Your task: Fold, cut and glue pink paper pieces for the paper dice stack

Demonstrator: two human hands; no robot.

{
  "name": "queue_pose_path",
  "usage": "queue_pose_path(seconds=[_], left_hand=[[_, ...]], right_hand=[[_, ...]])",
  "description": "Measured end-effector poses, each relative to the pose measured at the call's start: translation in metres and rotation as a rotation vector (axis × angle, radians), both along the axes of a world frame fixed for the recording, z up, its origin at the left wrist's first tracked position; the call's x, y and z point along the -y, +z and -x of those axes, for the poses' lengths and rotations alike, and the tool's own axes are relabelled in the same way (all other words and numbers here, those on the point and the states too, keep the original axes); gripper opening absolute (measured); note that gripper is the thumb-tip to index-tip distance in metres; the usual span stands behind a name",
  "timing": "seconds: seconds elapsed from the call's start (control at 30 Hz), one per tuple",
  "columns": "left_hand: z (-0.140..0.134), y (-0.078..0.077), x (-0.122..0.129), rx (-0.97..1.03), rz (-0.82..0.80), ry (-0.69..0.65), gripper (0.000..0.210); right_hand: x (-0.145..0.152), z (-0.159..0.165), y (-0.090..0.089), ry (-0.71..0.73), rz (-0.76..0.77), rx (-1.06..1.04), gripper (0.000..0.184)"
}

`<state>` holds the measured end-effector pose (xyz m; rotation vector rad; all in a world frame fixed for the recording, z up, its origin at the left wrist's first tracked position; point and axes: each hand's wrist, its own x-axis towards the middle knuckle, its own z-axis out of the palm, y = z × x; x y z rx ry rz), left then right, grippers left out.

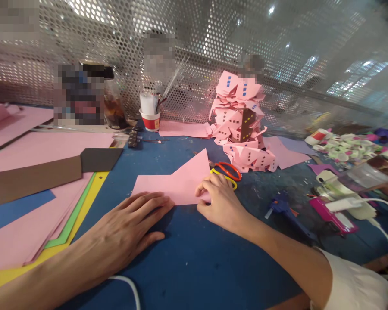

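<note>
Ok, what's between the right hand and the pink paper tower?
The head view shows red-and-yellow-handled scissors between the right hand and the tower.

Paper cup near a container, apparently of dark drink; perforated metal behind.

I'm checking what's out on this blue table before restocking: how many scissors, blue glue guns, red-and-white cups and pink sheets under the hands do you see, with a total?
Scissors: 1 pair
Blue glue gun: 1
Red-and-white cups: 2 (one upright, one tipped)
Pink sheet under the hands: 1
Total: 5
</note>
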<state>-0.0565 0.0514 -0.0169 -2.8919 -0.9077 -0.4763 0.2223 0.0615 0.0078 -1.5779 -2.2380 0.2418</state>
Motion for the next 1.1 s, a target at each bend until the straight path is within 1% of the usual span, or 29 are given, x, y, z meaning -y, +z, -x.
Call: queue_pose_path(seconds=[0.17, 0.47, 0.63, 0.8, 1.1], left_hand=[[0.000, 0.000, 0.001, 0.000, 0.007, 0.008, 0.059], [0.001, -0.003, 0.000, -0.023, -0.025, 0.007, 0.060], [-0.001, 0.002, 0.001, -0.006, -0.026, 0.000, 0.060], [-0.002, 0.006, 0.002, 0.031, -0.020, -0.002, 0.060], [-0.003, 0.007, 0.002, 0.033, -0.037, -0.007, 0.060]], right_hand=[[-0.002, -0.006, 0.001, 0.008, 0.023, -0.003, 0.020], [-0.001, -0.013, 0.001, 0.019, 0.011, -0.025, 0.021], [0.000, -0.018, -0.001, 0.015, 0.013, -0.031, 0.025], [0.000, -0.024, -0.003, 0.006, 0.035, -0.041, 0.024], [0.000, -0.030, -0.002, 0.014, 0.059, -0.050, 0.027]])
